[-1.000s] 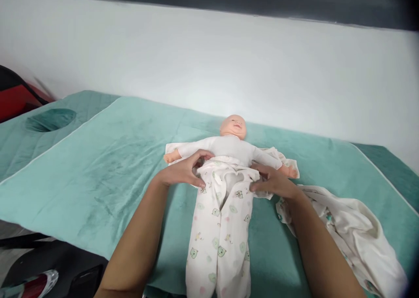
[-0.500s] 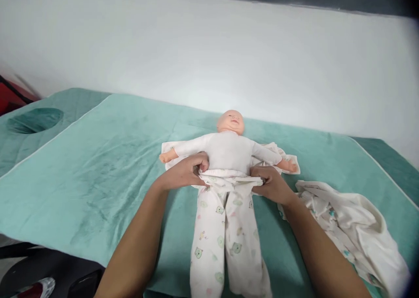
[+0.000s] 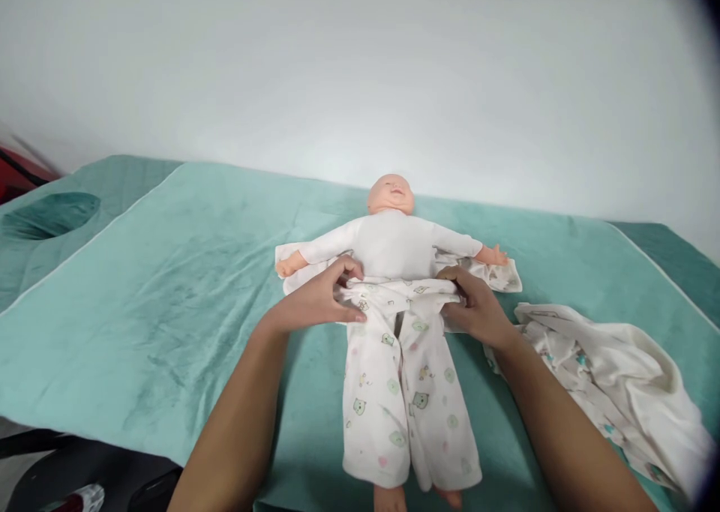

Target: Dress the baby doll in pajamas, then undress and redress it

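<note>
A baby doll [image 3: 394, 235] lies on its back on a teal towel [image 3: 169, 294], arms spread, in a white top. White patterned pants [image 3: 405, 392] cover its legs, and its bare feet stick out at the bottom edge. My left hand [image 3: 323, 298] pinches the pants' waistband at the doll's right hip. On the opposite hip my right hand [image 3: 475, 306] grips the same waistband. An open patterned garment [image 3: 500, 276] lies spread under the doll's back.
A crumpled white patterned cloth [image 3: 607, 381] lies on the towel to the right. A white wall rises behind the bed. A round face hole [image 3: 50, 214] is at the far left. Dark objects sit below the bed's front-left edge.
The pants have come up the doll's legs to its waist, and the feet now show below the cuffs. Both hands moved up with the waistband.
</note>
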`<state>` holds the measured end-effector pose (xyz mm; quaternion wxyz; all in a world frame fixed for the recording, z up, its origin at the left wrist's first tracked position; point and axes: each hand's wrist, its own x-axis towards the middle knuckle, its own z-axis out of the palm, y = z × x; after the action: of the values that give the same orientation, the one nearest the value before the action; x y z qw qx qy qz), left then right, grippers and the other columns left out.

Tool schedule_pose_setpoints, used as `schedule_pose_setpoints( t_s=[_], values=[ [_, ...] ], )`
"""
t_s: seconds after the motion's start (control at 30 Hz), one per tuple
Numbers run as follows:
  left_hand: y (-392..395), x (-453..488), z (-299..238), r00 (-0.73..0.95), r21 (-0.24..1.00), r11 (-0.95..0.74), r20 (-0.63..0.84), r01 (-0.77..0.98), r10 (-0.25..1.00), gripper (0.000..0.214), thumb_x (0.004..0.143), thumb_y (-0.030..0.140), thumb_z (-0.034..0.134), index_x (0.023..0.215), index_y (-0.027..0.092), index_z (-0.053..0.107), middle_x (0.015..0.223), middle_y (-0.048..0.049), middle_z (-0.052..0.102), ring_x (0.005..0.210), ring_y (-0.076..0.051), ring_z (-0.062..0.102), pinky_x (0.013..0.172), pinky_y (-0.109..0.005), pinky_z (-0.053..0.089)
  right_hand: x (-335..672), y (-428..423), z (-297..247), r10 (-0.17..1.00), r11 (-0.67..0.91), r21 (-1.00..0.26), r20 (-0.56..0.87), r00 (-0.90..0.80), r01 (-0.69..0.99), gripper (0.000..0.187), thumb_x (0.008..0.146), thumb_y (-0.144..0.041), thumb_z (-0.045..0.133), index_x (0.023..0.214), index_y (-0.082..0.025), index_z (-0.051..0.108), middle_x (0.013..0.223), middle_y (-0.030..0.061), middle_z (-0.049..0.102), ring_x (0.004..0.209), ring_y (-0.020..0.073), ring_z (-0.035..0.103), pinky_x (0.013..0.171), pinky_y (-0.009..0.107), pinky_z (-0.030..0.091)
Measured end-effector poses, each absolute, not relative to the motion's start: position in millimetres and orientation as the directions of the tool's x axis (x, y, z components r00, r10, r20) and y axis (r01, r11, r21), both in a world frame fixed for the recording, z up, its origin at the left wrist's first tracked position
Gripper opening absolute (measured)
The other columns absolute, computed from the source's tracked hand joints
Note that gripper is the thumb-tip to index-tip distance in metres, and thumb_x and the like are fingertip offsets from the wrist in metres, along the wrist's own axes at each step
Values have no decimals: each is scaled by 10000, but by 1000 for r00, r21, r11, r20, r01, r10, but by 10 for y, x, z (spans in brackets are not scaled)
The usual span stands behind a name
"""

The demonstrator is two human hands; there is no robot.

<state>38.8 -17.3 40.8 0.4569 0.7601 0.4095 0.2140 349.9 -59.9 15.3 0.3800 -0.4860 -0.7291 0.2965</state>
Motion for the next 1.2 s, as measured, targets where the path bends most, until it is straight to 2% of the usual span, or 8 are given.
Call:
schedule_pose_setpoints(
  t_s=[0.13, 0.33, 0.43, 0.73, 0.83, 0.97, 1.07, 1.2],
  values=[
    [-197, 334, 432, 622, 809, -300, -100, 505, 777, 747, 564, 450, 873, 1176, 243, 497, 1153, -46, 528, 1048, -242, 519, 849, -312, 437, 3559, -622, 238, 926, 314, -813, 149, -346, 490, 213, 748, -221, 625, 961, -208, 621, 863, 5, 626, 773, 165, 542, 690, 263, 406],
    [-191, 396, 408, 653, 802, -284, -166, 526, 739, 449, 648, 467, 808, 917, 215, 552, 856, 21, 518, 734, -135, 452, 619, -249, 372, 3508, -702, 429, 906, 141, -752, -165, -391, 644, 435, 710, -476, 779, 1021, -229, 601, 905, 6, 638, 817, 190, 564, 669, 262, 415],
    [-192, 398, 426, 680, 811, -298, -160, 504, 716, 351, 694, 449, 769, 854, 199, 582, 782, 27, 506, 693, -123, 433, 593, -247, 352, 3451, -746, 451, 913, 102, -698, -217, -346, 708, 513, 685, -503, 793, 1060, -244, 557, 882, -5, 625, 752, 175, 545, 614, 253, 397],
    [-261, 439, 289, 604, 868, -283, -24, 407, 797, 227, 659, 232, 704, 835, 197, 566, 791, 28, 520, 706, -121, 476, 625, -234, 391, 3291, -1011, 121, 955, 296, -672, 185, -234, 679, 432, 727, -216, 603, 1151, -238, 523, 1017, 30, 656, 702, 156, 572, 649, 267, 447],
    [-495, 574, 44, 360, 881, -326, 198, 342, 912, 218, 632, 132, 622, 810, 196, 513, 760, 38, 475, 692, -112, 450, 627, -226, 366, 3187, -1138, -16, 934, 301, -634, 347, -86, 713, 434, 662, -187, 564, 1095, -218, 558, 986, 52, 662, 749, 198, 596, 706, 310, 472],
    [-870, 766, -259, 31, 879, -379, 387, 289, 921, 249, 686, 129, 598, 908, 207, 514, 786, 39, 481, 690, -111, 442, 649, -231, 363, 3097, -1197, -126, 882, 297, -678, 465, 79, 672, 456, 628, -183, 525, 1083, -209, 542, 997, 55, 641, 879, 223, 596, 774, 320, 478],
    [-1022, 814, -343, 2, 920, -326, 333, 219, 943, 183, 742, 177, 596, 915, 204, 542, 803, 26, 500, 737, -124, 469, 676, -232, 382, 3073, -1226, -178, 891, 254, -777, 419, 174, 576, 327, 653, -194, 508, 980, -200, 524, 886, 21, 597, 807, 179, 556, 742, 284, 458],
    [-1102, 695, -324, 166, 981, -158, 138, 114, 976, 167, 777, 290, 637, 881, 198, 546, 816, 18, 519, 753, -131, 487, 679, -229, 402, 3040, -1375, -211, 921, 217, -834, 347, 177, 507, 221, 711, -235, 512, 929, -206, 487, 845, -4, 543, 776, 152, 492, 743, 270, 427]
  ],
)
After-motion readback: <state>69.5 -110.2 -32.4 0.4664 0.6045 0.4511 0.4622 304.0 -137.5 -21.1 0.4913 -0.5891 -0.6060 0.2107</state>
